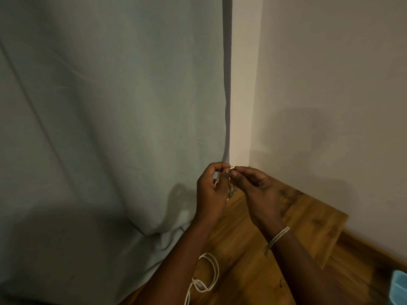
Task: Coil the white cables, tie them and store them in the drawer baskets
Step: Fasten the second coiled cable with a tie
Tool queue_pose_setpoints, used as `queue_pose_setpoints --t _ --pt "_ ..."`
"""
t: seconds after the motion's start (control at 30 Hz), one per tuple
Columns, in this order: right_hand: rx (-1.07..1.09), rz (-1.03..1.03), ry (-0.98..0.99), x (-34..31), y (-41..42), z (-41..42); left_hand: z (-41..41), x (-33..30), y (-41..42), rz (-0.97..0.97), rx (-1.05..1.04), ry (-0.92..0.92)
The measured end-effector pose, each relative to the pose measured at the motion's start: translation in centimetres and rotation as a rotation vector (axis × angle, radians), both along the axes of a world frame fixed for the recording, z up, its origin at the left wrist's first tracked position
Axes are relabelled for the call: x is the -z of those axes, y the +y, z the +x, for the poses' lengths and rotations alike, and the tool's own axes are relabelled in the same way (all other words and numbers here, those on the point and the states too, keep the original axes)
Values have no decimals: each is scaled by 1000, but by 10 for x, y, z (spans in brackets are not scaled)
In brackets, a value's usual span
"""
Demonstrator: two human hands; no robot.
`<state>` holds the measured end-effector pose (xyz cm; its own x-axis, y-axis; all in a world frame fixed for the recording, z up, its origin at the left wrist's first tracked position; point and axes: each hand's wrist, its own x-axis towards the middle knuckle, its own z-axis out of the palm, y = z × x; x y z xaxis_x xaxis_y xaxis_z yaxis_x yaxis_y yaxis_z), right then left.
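My left hand (211, 190) is closed around a small bundle of white cable (231, 192), most of it hidden behind the fingers. My right hand (255, 188) meets it from the right, its thumb and forefinger pinching a thin dark tie (232, 166) at the top of the bundle. Both hands are raised above the wooden tabletop (308, 216). A second white cable (207, 276) lies in loose loops on the wood beneath my left forearm, with one end running off the bottom edge. No drawer or basket is clearly in view.
A pale green-grey curtain (110, 128) hangs across the left and drapes onto the table's left side. A plain wall (330, 84) forms a corner behind the table. A light blue object (399, 287) shows at the bottom right edge. A small dark tie (281, 283) lies on the wood.
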<state>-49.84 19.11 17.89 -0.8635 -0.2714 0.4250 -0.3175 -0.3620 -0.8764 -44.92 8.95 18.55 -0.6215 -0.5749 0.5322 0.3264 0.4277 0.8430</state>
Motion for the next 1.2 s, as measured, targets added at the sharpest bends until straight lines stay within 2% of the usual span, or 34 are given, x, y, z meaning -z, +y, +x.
queue_pose_setpoints --t 0.6,0.9,1.07,1.2 --pt "91 16 95 -11 -2 -1 1 -6 4 -236 -68 149" --pt "101 98 124 -11 -4 0 1 1 3 -257 -115 158" --pt "132 56 142 -11 -6 4 1 -1 5 -224 -150 161" --pt "137 46 140 -13 -7 4 1 -2 5 -270 -165 170"
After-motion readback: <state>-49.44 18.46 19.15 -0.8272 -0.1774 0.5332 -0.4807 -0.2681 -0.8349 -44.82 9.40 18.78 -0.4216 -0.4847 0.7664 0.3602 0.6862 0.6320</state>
